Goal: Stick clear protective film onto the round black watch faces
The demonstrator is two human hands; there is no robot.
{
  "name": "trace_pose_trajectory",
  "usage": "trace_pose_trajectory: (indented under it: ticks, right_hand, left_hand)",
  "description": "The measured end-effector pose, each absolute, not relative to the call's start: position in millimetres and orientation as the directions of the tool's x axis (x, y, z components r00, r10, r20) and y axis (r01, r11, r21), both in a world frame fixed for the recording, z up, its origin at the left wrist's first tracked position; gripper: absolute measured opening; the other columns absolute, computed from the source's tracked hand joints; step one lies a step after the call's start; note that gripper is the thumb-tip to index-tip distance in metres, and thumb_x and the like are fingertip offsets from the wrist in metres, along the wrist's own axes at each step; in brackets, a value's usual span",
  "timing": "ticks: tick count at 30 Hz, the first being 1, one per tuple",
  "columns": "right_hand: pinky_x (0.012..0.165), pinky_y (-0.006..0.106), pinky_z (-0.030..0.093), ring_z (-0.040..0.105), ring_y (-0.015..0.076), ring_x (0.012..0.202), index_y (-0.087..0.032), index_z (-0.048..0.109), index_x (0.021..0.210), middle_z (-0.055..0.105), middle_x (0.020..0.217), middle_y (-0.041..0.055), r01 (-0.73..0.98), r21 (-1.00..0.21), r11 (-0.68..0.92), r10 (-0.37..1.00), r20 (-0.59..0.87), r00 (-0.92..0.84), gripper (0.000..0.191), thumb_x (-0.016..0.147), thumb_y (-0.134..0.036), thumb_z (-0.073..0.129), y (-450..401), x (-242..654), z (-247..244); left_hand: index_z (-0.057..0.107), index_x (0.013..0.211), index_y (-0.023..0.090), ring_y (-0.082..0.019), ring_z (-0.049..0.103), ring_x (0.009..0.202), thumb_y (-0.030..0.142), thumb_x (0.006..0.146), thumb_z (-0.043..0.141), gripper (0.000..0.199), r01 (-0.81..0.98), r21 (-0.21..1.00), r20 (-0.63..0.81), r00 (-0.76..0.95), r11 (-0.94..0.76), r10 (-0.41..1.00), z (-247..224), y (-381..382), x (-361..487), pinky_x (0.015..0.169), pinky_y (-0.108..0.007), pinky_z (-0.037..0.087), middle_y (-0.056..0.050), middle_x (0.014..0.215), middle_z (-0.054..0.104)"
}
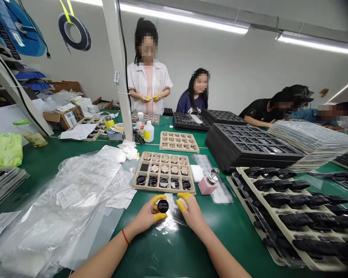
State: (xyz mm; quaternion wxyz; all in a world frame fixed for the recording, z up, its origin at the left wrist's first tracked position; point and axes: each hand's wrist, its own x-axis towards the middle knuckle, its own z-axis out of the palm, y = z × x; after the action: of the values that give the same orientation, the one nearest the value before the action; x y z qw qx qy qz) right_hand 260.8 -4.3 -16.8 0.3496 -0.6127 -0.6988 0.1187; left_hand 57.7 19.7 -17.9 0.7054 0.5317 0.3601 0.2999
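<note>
Yellow finger cots cover fingertips on both hands. My left hand (147, 215) grips a round black watch face (162, 206) by its edge, with pale print facing me. Just to the right, my right hand (191, 210) has its fingers curled together; a small whitish bit shows among them, too small to name. Beneath the hands lies a shiny clear plastic film (172, 222). Beyond them sits a beige compartment tray (135, 175); its front row holds black round watch faces (163, 182), while gold-coloured watch cases (164, 168) fill most cells behind.
A pink pump bottle (207, 186) stands right of the tray. Crumpled clear plastic bags (46, 216) cover the left. Trays of black watches (295, 218) are stacked at right, near black foam trays (234, 154). A white post (118, 69) rises behind; several co-workers (149, 83) sit or stand opposite.
</note>
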Motion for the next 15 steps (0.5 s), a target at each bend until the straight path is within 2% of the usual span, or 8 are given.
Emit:
trace_pose_trajectory:
  ticks: [2, 4, 8, 12, 15]
  right_hand:
    - [0.079, 0.038, 0.049, 0.060, 0.0217, 0.089, -0.020, 0.057, 0.114, 0.064, 0.095, 0.0070, 0.680, -0.696, 0.230, 0.966, 0.249, -0.071, 0.030, 0.085, -0.026, 0.050, -7, 244, -12]
    - [0.070, 0.033, 0.050, 0.060, 0.0188, 0.078, -0.020, 0.053, 0.119, 0.064, 0.086, 0.0039, 0.632, -0.756, 0.172, 0.985, 0.127, -0.116, 0.038, 0.082, -0.022, 0.053, -5, 228, -6]
    - [0.060, 0.026, 0.045, 0.055, 0.0151, 0.065, -0.017, 0.053, 0.112, 0.057, 0.071, -0.0016, 0.636, -0.766, 0.097, 0.993, 0.029, -0.117, 0.035, 0.077, -0.019, 0.053, 29, 210, 14]
    - [0.058, 0.025, 0.043, 0.054, 0.0155, 0.067, -0.015, 0.049, 0.114, 0.057, 0.076, 0.0003, 0.683, -0.726, 0.087, 0.996, 0.045, -0.079, 0.033, 0.084, -0.027, 0.045, 100, 189, 32]
    - [0.062, 0.027, 0.042, 0.055, 0.0169, 0.071, -0.012, 0.047, 0.119, 0.059, 0.083, 0.0041, 0.750, -0.656, 0.084, 0.996, 0.062, -0.057, 0.036, 0.087, -0.029, 0.042, 148, 163, 35]
  left_hand:
    - [0.043, 0.128, 0.021, -0.013, 0.056, 0.069, 0.030, 0.065, 0.076, 0.071, -0.074, 0.962, -0.173, 0.586, 0.264, 0.791, -15, 19, 58, 0.066, -0.027, 0.042, -0.003, 0.086, 0.062]
    - [0.038, 0.133, 0.022, -0.013, 0.057, 0.068, 0.029, 0.067, 0.075, 0.076, -0.116, 0.961, -0.133, 0.597, 0.249, 0.791, -13, 18, 57, 0.064, -0.026, 0.042, -0.003, 0.086, 0.064]
    - [0.028, 0.138, 0.019, -0.015, 0.061, 0.067, 0.031, 0.072, 0.071, 0.079, -0.159, 0.950, -0.130, 0.576, 0.267, 0.807, -14, 20, 52, 0.068, -0.029, 0.046, 0.001, 0.069, 0.063]
    - [0.039, 0.129, 0.013, -0.021, 0.065, 0.079, 0.035, 0.069, 0.073, 0.072, -0.137, 0.940, -0.182, 0.572, 0.312, 0.800, -19, 23, 52, 0.078, -0.037, 0.048, -0.005, 0.073, 0.068]
    - [0.053, 0.110, 0.009, -0.021, 0.065, 0.073, 0.038, 0.063, 0.077, 0.060, -0.119, 0.946, -0.189, 0.556, 0.303, 0.809, -13, 27, 53, 0.074, -0.038, 0.050, -0.007, 0.071, 0.068]
